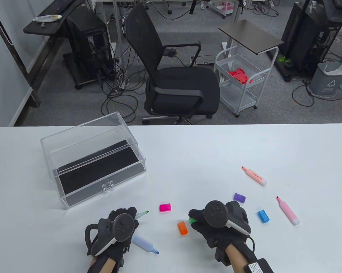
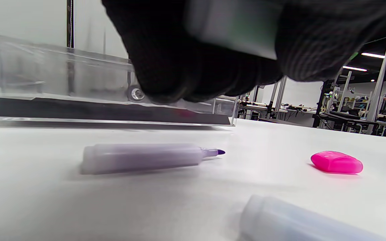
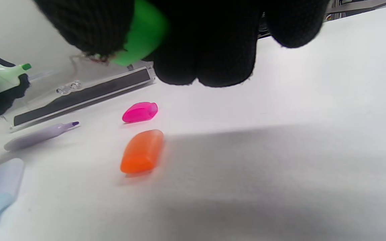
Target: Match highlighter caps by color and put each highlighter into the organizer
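**Green pair first: cap in one hand, pen in the other**

So I've got the green highlighter (image 1: 141, 214) gripped in my left hand (image 1: 114, 230), tip poking out toward the right. My right hand (image 1: 220, 221) is pinching the green cap (image 3: 139, 36) in curled fingers, just off the table. Looks like the capping step. Next I need to line cap and tip up and push them together, then carry it over to the clear organizer (image 1: 93, 159), far left. The other caps and pens lie loose on the table.
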Demonstrator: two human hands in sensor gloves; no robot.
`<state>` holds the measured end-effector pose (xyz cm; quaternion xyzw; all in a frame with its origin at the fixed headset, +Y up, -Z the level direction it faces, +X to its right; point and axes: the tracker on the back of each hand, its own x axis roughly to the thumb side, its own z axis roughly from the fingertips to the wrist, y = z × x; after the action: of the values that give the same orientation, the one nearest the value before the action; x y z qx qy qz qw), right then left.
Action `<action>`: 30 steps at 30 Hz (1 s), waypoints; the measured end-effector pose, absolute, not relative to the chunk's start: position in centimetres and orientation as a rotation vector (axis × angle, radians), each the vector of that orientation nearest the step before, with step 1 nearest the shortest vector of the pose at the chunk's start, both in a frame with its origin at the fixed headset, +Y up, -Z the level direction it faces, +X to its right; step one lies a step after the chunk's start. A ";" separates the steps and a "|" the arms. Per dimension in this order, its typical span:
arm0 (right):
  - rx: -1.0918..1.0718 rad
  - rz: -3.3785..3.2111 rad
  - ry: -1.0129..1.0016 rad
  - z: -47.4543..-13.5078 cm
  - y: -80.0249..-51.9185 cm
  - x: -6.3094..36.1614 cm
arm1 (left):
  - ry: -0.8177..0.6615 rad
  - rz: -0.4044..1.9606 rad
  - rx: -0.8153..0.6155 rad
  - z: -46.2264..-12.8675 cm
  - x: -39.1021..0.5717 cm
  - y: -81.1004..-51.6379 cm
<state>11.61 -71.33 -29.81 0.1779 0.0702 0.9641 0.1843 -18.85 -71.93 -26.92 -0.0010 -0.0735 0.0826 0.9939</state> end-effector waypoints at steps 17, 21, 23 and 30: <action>0.481 2.536 0.081 -29.7 -70.9 7.4 | -0.203 0.254 -0.068 -26.6 -17.9 -72.1; 0.471 2.525 0.066 -29.6 -71.5 6.8 | -0.212 0.294 -0.077 -26.7 -17.9 -72.3; 0.472 2.513 0.061 -29.5 -71.8 6.6 | -0.220 0.296 -0.075 -26.7 -17.8 -72.4; 0.487 2.470 0.078 -29.5 -72.5 5.9 | -0.242 0.271 -0.077 -26.6 -17.4 -72.7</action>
<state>5.91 -72.54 -29.46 0.1839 0.0293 0.9335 0.3063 -17.42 -72.65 -26.64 -0.0384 -0.1201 0.1348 0.9828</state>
